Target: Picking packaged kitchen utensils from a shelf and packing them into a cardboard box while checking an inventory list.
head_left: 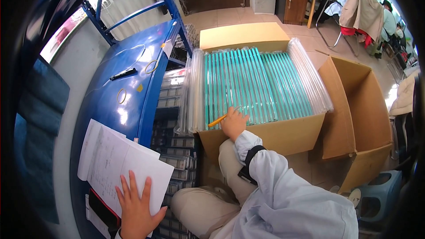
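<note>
My left hand [138, 208] lies flat with fingers spread on a stack of white papers [119, 159], which bears handwriting and hangs over the edge of the blue shelf [104, 102]. In my right hand [234, 124] is a slim orange pen-like tool [217, 121]; its exact kind is unclear. That hand rests over the near edge of an open cardboard box [283, 135], with its fingers touching the tops of the contents. Rows of thin, teal-edged panels [234, 84] stand upright in the box, flanked on both sides by clear bubble wrap [310, 75].
A black pen [123, 74] and rubber bands [121, 96] lie on the shelf; a dark phone with a red edge [104, 208] is beside the papers. Another open carton [372, 102] stands right, near a blue-grey stool [380, 194]. People sit at the far right by a chair [361, 13].
</note>
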`<state>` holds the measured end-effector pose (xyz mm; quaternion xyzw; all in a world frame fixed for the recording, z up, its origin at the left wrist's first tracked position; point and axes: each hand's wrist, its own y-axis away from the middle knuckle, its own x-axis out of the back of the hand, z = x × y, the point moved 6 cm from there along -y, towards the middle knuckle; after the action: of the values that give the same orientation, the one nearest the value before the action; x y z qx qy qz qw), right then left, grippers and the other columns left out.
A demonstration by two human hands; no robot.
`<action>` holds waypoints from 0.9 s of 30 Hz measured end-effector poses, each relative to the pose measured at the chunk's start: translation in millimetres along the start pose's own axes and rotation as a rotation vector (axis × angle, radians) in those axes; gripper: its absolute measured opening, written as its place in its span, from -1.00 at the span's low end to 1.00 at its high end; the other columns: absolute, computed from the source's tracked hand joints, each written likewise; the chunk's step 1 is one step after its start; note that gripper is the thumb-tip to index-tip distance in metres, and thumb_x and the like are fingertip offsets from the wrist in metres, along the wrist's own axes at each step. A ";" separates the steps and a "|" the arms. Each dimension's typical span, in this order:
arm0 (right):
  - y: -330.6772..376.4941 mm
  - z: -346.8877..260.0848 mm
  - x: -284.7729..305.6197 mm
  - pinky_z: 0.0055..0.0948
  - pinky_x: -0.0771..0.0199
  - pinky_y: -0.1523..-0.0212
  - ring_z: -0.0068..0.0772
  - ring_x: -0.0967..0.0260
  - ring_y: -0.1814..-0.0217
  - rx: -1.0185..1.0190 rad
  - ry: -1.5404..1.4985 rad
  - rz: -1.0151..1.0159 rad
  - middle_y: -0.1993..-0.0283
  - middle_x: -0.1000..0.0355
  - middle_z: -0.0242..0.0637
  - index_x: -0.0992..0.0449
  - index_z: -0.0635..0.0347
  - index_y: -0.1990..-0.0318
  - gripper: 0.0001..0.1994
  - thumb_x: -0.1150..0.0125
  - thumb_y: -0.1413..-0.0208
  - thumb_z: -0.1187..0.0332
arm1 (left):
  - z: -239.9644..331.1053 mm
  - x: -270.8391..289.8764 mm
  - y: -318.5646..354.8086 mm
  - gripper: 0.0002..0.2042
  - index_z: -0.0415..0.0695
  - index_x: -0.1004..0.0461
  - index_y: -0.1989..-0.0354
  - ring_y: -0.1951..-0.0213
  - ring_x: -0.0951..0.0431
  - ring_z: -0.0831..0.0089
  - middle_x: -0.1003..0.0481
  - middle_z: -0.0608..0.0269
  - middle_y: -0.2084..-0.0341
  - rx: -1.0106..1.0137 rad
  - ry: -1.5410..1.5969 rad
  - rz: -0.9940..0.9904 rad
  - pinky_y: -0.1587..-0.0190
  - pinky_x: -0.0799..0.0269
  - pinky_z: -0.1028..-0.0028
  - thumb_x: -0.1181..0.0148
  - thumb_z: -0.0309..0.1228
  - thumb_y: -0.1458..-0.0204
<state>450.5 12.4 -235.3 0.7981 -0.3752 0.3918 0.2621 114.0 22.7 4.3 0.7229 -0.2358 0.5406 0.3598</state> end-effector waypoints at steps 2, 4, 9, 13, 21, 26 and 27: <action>-1.2 6.9 5.8 0.30 0.26 -0.17 0.39 -0.02 -0.22 0.023 0.130 0.158 -0.13 -0.20 0.21 -0.26 0.21 0.09 -0.64 0.02 0.00 0.21 | 0.5 -0.1 0.3 -0.11 -0.12 0.04 -0.26 -0.26 0.28 -0.34 0.27 -0.35 -0.25 -0.003 -0.001 0.003 -0.16 0.31 -0.26 -0.30 -0.10 0.28; -0.8 10.5 11.8 0.30 0.29 -0.18 0.40 -0.01 -0.21 0.046 0.260 0.314 -0.14 -0.18 0.22 -0.26 0.21 0.08 -0.64 0.02 0.00 0.21 | 1.6 1.0 0.7 -0.10 -0.12 0.03 -0.26 -0.26 0.28 -0.34 0.27 -0.34 -0.25 -0.011 0.000 0.014 -0.17 0.30 -0.25 -0.30 -0.11 0.28; -2.3 24.5 6.1 0.33 0.36 -0.18 0.45 0.00 -0.20 -0.053 0.248 0.197 -0.21 -0.08 0.25 -0.24 0.25 0.05 -0.61 0.03 -0.01 0.20 | 2.3 2.5 0.2 -0.10 -0.13 0.04 -0.26 -0.26 0.27 -0.33 0.27 -0.34 -0.25 -0.002 0.001 0.007 -0.17 0.29 -0.25 -0.30 -0.11 0.29; -10.3 30.8 5.9 0.31 0.39 -0.20 0.46 0.00 -0.20 -0.056 0.188 0.140 -0.21 -0.08 0.26 -0.22 0.26 0.01 -0.57 0.03 -0.02 0.18 | 2.5 1.8 0.2 -0.10 -0.13 0.03 -0.26 -0.26 0.27 -0.33 0.27 -0.34 -0.25 0.003 0.006 0.009 -0.17 0.29 -0.25 -0.30 -0.11 0.28; -13.3 57.4 31.0 0.20 0.29 -0.21 0.46 -0.03 -0.18 -0.097 0.126 0.060 -0.19 -0.09 0.27 -0.17 0.27 -0.02 -0.52 -0.01 0.01 0.17 | 2.2 1.4 1.0 -0.11 -0.15 0.02 -0.25 -0.26 0.27 -0.33 0.27 -0.33 -0.25 0.003 0.001 0.006 -0.17 0.29 -0.25 -0.29 -0.10 0.28; -18.0 65.0 15.1 0.13 0.13 -0.14 0.28 -0.18 -0.09 -0.080 0.225 0.195 -0.03 -0.29 0.09 -0.20 0.25 0.04 -0.51 -0.08 0.08 0.15 | 2.3 2.0 1.4 -0.10 -0.15 0.02 -0.26 -0.26 0.27 -0.33 0.26 -0.33 -0.25 0.007 -0.011 0.011 -0.17 0.29 -0.24 -0.29 -0.10 0.29; -17.8 63.9 16.6 0.12 0.13 -0.13 0.28 -0.17 -0.09 -0.080 0.232 0.213 -0.02 -0.30 0.08 -0.20 0.24 0.04 -0.51 -0.08 0.09 0.15 | 2.2 2.5 2.1 -0.10 -0.15 0.03 -0.26 -0.26 0.27 -0.33 0.26 -0.33 -0.25 0.010 -0.013 0.011 -0.17 0.29 -0.24 -0.29 -0.10 0.29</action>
<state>499.0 -29.3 -259.4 0.6923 -0.4401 0.4915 0.2923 114.5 19.8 6.9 0.7269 -0.2397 0.5390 0.3517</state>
